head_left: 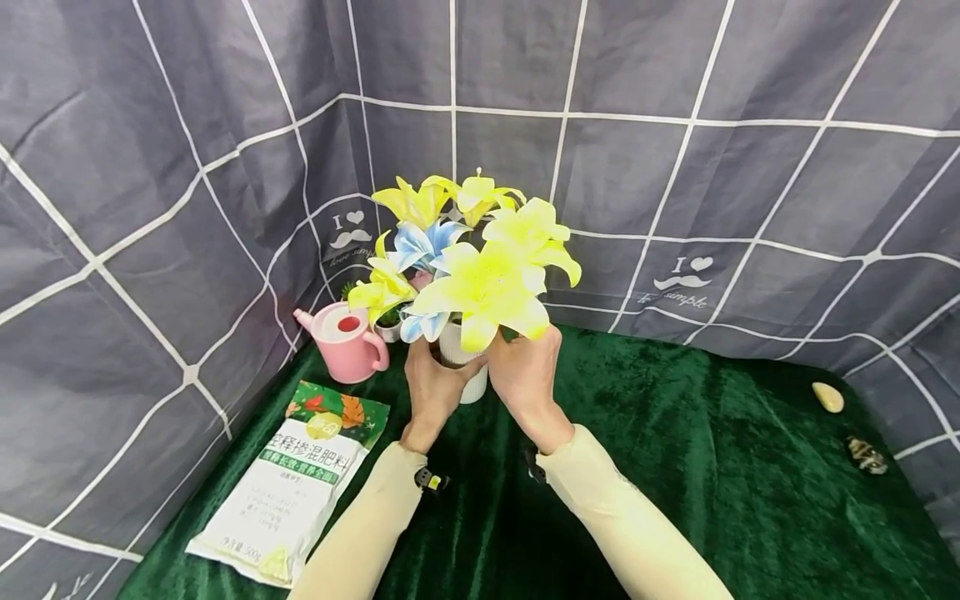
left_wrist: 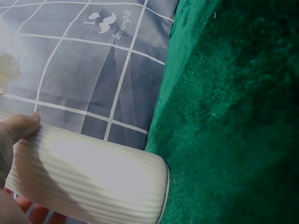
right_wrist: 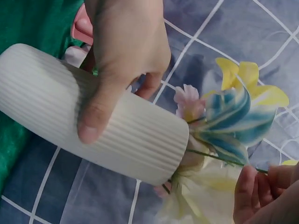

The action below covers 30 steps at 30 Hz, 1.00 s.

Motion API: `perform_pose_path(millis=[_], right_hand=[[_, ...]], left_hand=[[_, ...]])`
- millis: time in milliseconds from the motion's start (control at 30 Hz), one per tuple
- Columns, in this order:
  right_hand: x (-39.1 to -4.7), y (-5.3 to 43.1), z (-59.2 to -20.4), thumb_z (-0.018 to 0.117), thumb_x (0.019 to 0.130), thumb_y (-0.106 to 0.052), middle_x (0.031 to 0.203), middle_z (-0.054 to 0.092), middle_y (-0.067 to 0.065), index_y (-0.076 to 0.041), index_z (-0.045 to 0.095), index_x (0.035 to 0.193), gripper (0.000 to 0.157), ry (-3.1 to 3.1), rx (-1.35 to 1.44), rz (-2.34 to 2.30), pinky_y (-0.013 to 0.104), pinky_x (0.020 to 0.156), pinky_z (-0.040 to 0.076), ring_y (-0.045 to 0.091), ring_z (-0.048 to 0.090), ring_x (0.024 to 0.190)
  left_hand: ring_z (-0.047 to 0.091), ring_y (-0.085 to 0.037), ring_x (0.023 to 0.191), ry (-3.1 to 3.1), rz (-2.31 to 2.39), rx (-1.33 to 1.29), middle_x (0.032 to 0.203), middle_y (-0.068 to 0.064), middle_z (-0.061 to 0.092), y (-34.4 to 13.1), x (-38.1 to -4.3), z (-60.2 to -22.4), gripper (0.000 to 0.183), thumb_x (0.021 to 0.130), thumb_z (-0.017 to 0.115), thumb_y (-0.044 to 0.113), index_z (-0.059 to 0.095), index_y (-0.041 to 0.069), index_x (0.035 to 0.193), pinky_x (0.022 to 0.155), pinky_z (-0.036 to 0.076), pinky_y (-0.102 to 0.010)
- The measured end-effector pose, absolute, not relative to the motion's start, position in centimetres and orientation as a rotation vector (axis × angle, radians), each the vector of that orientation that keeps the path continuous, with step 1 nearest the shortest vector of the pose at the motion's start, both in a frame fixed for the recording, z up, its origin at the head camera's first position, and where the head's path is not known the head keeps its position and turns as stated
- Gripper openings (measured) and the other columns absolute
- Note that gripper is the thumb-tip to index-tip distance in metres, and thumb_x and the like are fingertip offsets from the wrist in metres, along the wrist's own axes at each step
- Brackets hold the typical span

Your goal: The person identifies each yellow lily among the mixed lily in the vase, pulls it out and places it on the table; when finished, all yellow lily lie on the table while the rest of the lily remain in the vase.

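A white ribbed vase [head_left: 472,388] stands on the green velvet cloth, filled with artificial lilies. My left hand [head_left: 435,385] grips it round the side, the thumb [left_wrist: 22,127] lying across the ribs in the left wrist view. Beside the rim my right hand [head_left: 525,373] pinches a thin green stem [right_wrist: 217,159], which runs into the vase mouth in the right wrist view. Large yellow lilies [head_left: 487,287] spread over both hands in the head view. Among them are blue-and-white lilies [head_left: 422,247] and a pink bloom [right_wrist: 188,101].
Left of the vase stands a pink watering can [head_left: 347,346], with a small potted plant [head_left: 387,332] partly hidden behind the flowers. A white and green fertilizer bag [head_left: 288,483] lies nearer me. Toward the right edge lie a pale stone [head_left: 828,397] and a dark striped one [head_left: 867,456].
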State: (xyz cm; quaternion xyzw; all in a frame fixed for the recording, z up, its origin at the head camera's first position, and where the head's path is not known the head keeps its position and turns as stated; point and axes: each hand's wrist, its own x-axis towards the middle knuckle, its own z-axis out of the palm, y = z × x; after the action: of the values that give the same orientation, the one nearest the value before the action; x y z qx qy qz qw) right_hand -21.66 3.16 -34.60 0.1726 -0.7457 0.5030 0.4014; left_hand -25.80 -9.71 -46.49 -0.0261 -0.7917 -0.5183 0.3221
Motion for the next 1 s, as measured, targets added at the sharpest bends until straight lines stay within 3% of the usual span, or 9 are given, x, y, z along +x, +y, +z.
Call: perform_pose_path(millis=[133, 300, 400, 500, 600, 667, 800, 867, 1000], right_hand=[[-21.8, 3.4, -34.9, 0.069, 0.096, -0.017, 0.059, 0.057, 0.009, -0.008, 0.071, 0.088, 0.013, -1.908, 0.501, 1.258, 0.024, 0.052, 0.035, 0.012, 0.042, 0.047], [-21.6, 3.6, -35.7, 0.068, 0.096, -0.011, 0.050, 0.041, 0.006, -0.008, 0.055, 0.063, 0.035, -1.927, 0.538, 1.238, 0.023, 0.049, 0.032, 0.013, 0.041, 0.045], [-21.3, 3.8, -35.6, 0.069, 0.094, -0.009, 0.055, 0.049, 0.009, -0.006, 0.059, 0.067, 0.029, -1.893, 0.545, 1.261, 0.023, 0.052, 0.037, 0.018, 0.050, 0.050], [-21.0, 4.2, -35.0, 0.072, 0.092, -0.010, 0.065, 0.063, 0.014, -0.001, 0.068, 0.081, 0.015, -1.828, 0.573, 1.305, 0.022, 0.060, 0.046, 0.022, 0.063, 0.061], [-20.5, 4.7, -34.2, 0.075, 0.090, -0.021, 0.084, 0.073, 0.017, 0.001, 0.073, 0.097, 0.023, -1.724, 0.635, 1.371, 0.021, 0.076, 0.055, 0.019, 0.072, 0.082], [-20.2, 5.2, -33.8, 0.074, 0.090, -0.028, 0.093, 0.075, 0.008, 0.002, 0.072, 0.098, 0.031, -1.643, 0.692, 1.450, 0.020, 0.084, 0.055, 0.010, 0.071, 0.090], [-19.4, 6.2, -33.0, 0.074, 0.091, -0.027, 0.103, 0.071, -0.013, -0.015, 0.070, 0.098, 0.014, -1.425, 0.781, 1.666, 0.019, 0.090, 0.053, -0.001, 0.065, 0.098], [-18.9, 6.9, -32.8, 0.073, 0.093, -0.027, 0.109, 0.067, -0.020, -0.026, 0.065, 0.107, 0.016, -1.387, 0.728, 1.638, 0.018, 0.093, 0.052, -0.003, 0.063, 0.102], [-17.8, 8.7, -31.3, 0.074, 0.091, -0.008, 0.106, 0.074, 0.000, -0.004, 0.065, 0.116, 0.027, -1.277, 0.692, 1.721, 0.033, 0.092, 0.058, 0.017, 0.072, 0.100]], left_hand=[[0.065, -0.030, 0.109, -2.100, -1.327, -0.036, 0.124, -0.012, 0.064, -9.8, -25.7, -46.5, 0.086, 0.065, 0.095, 0.037, 0.053, 0.015, 0.137, 0.090, 0.057, -0.049], [0.068, -0.032, 0.104, -2.146, -1.288, -0.005, 0.111, -0.012, 0.070, -9.9, -25.4, -46.7, 0.060, 0.070, 0.090, 0.032, 0.062, 0.011, 0.118, 0.090, 0.056, -0.051], [0.068, -0.030, 0.101, -2.150, -1.317, 0.001, 0.108, -0.010, 0.070, -9.9, -25.4, -46.8, 0.052, 0.073, 0.088, 0.033, 0.064, 0.012, 0.114, 0.088, 0.056, -0.051], [0.065, -0.027, 0.110, -2.148, -1.336, 0.004, 0.117, -0.008, 0.068, -9.9, -25.5, -46.8, 0.060, 0.073, 0.089, 0.035, 0.062, 0.015, 0.122, 0.095, 0.054, -0.051], [0.061, -0.026, 0.119, -2.151, -1.333, -0.002, 0.127, -0.007, 0.064, -9.7, -25.6, -46.8, 0.071, 0.071, 0.091, 0.039, 0.058, 0.018, 0.131, 0.102, 0.051, -0.051], [0.060, -0.025, 0.123, -2.140, -1.347, -0.004, 0.131, -0.005, 0.062, -9.6, -25.7, -46.8, 0.077, 0.070, 0.092, 0.039, 0.056, 0.020, 0.136, 0.105, 0.049, -0.049], [0.060, -0.025, 0.121, -2.098, -1.379, -0.013, 0.134, -0.006, 0.060, -9.6, -25.7, -46.9, 0.088, 0.067, 0.094, 0.037, 0.050, 0.019, 0.141, 0.101, 0.052, -0.048], [0.063, -0.027, 0.114, -2.089, -1.386, -0.018, 0.130, -0.008, 0.061, -9.6, -25.7, -46.9, 0.088, 0.066, 0.095, 0.035, 0.050, 0.018, 0.141, 0.094, 0.056, -0.048], [0.065, -0.029, 0.104, -2.087, -1.400, -0.028, 0.123, -0.011, 0.060, -9.6, -25.8, -47.0, 0.086, 0.068, 0.094, 0.034, 0.050, 0.017, 0.139, 0.085, 0.059, -0.047]])
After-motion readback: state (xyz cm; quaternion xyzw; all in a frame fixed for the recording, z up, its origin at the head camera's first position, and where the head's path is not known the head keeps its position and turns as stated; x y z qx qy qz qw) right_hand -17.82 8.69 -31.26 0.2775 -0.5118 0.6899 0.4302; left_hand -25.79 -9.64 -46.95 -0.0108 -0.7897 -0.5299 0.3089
